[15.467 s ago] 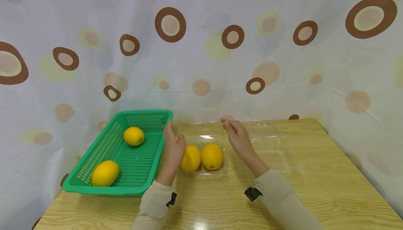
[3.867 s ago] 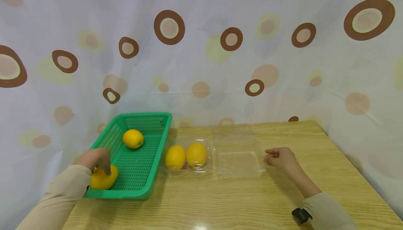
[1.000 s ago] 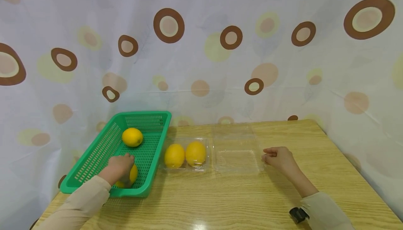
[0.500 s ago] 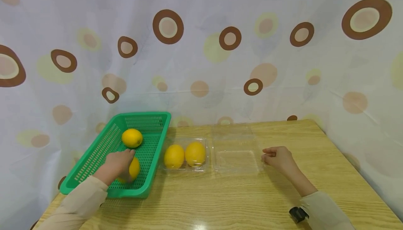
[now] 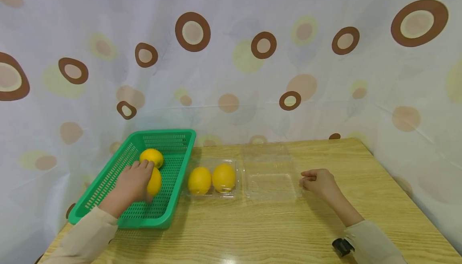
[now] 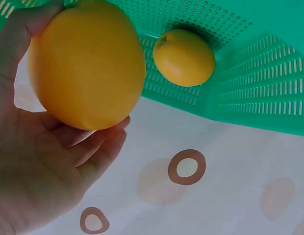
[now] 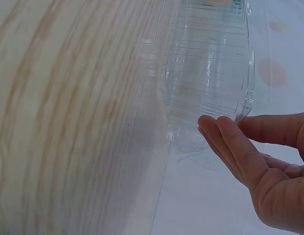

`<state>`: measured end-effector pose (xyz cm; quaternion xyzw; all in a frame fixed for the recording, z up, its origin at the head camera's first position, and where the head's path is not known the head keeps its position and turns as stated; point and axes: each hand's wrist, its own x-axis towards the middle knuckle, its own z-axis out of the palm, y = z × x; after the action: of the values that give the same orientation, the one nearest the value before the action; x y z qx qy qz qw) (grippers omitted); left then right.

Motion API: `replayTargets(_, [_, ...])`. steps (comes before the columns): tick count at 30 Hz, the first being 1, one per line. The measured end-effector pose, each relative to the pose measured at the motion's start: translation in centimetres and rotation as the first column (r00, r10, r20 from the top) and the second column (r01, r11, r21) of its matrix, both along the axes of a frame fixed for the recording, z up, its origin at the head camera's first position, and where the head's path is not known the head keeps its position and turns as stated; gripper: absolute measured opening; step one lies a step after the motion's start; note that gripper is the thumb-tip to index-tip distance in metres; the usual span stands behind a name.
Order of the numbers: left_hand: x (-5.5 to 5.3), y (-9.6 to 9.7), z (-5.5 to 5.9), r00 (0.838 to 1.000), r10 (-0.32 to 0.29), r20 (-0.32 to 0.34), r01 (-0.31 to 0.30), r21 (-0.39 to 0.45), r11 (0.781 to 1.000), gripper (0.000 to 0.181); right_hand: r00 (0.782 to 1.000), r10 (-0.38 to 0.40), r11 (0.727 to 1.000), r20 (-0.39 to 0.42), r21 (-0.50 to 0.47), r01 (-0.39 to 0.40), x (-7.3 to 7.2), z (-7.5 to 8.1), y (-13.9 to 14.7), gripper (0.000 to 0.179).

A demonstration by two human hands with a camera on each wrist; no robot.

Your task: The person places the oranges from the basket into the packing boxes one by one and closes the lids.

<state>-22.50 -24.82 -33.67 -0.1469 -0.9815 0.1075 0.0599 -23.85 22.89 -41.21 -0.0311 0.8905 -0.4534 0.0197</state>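
My left hand [image 5: 131, 181] holds a yellow lemon [image 6: 88, 66] over the green basket [image 5: 144, 222], its thumb on one side and fingers curled round the other. Behind it, a second lemon [image 5: 151, 158] lies on the basket floor, partly covered by the hand in the head view. My right hand [image 5: 319, 183] pinches the right rim of a clear plastic box [image 5: 270, 185] with thumb and fingertips. That box stands with its lid raised at the back and holds nothing.
Between the basket and that box, another clear plastic box [image 5: 213, 195] holds two lemons [image 5: 199, 180] side by side. All stand on a wood-grain table [image 5: 252, 228]. A patterned curtain [image 5: 231, 75] hangs close behind the table.
From the basket's front left corner, the left hand has brought its lemon right and then backward, nearer the second lemon. Over the last second the right hand has stayed at the box rim.
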Motion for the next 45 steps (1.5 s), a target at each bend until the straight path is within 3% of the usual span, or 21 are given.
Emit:
replayTargets(9, [0.2, 2.0, 0.5, 0.978, -0.113, -0.174, 0.116, 0.007, 0.993, 0.082, 1.0, -0.003, 1.0, -0.006, -0.01, 0.003, 0.0, 0.0, -0.2, 0.034])
replayTargets(20, [0.1, 5.8, 1.9, 0.949, -0.206, -0.24, 0.206, -0.024, 0.978, 0.086, 1.0, -0.006, 1.0, -0.006, 0.009, 0.007, -0.1, 0.1, -0.2, 0.034])
replayTargets(26, [-0.6, 8.4, 3.0, 0.951, -0.22, -0.22, 0.214, -0.05, 0.976, 0.089, 1.0, 0.01, 1.0, -0.016, 0.021, -0.009, -0.2, 0.2, -0.1, 0.035])
replayTargets(34, [-1.4, 12.2, 4.1, 0.959, -0.242, -0.146, 0.232, -0.082, 0.969, 0.087, 1.0, 0.018, 0.999, -0.021, 0.038, -0.018, -0.1, 0.3, -0.3, 0.036])
replayTargets(45, [-3.3, 16.5, 4.0, 0.964, -0.26, -0.053, 0.255, -0.081, 0.963, 0.086, 1.0, 0.016, 1.0, -0.026, 0.019, -0.015, -0.5, -0.1, -0.4, 0.037])
